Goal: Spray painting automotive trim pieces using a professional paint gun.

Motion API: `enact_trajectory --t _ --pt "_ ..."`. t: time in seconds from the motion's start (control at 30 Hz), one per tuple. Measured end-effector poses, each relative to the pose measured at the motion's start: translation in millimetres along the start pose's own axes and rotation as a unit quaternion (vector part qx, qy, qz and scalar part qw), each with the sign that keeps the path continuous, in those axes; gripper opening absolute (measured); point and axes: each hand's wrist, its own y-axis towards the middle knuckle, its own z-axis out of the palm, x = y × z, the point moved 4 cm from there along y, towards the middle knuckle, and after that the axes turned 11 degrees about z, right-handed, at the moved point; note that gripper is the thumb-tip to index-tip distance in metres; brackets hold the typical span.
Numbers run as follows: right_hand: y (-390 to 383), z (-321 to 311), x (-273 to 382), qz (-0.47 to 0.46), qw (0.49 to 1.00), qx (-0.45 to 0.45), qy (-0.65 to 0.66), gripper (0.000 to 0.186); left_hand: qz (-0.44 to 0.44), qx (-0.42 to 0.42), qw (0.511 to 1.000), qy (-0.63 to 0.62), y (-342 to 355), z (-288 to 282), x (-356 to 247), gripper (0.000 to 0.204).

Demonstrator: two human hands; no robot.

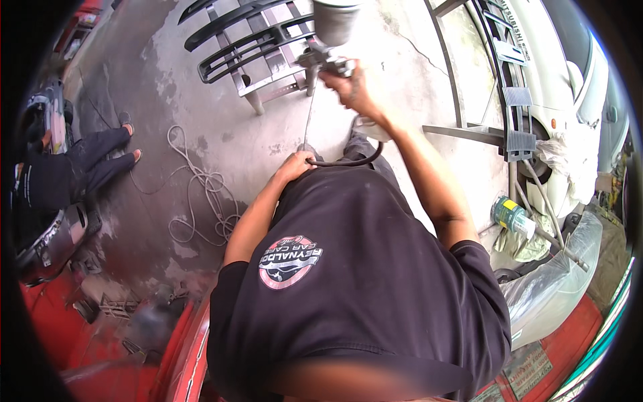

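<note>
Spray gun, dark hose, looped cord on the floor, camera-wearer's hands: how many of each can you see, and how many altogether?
Spray gun: 1
Dark hose: 1
Looped cord: 1
Hands: 2 (left hand, right hand)
Total: 5

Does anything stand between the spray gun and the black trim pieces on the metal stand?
Nothing visible does. The right hand grips the spray gun, and no object shows between it and the black trim pieces. The dark hose in the left hand runs nearer the body, clear of that gap.

Lettering stands on the round badge (289,261) of the dark shirt (382,268) and the white vehicle (546,77).
</note>
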Motion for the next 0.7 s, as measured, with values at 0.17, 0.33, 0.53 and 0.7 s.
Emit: enact_trajectory --t 0.17,0.33,0.53,0.7 --pt "45.0 -120.1 -38.2 -0.05 0.987 -0.135 -0.072 0.037 0.032 -0.038 0.999 0.003 46.0 10.1 -29.8 0.022" --pt "73.3 -186.7 -56.1 -0.052 0.986 -0.128 -0.094 0.026 0.0 -0.023 1.0 0.005 106.5 26.2 -61.2 0.021" --pt "100.9 -215.4 -75.5 0.112 0.987 0.116 -0.02 0.061 -0.002 -0.02 1.0 -0.014 170.6 48.9 -102.3 0.024" --pt "185.6 -214.2 -85.4 -0.145 0.985 0.028 -0.094 0.05 -0.005 -0.037 0.999 0.018 204.7 63.8 -124.1 0.027"
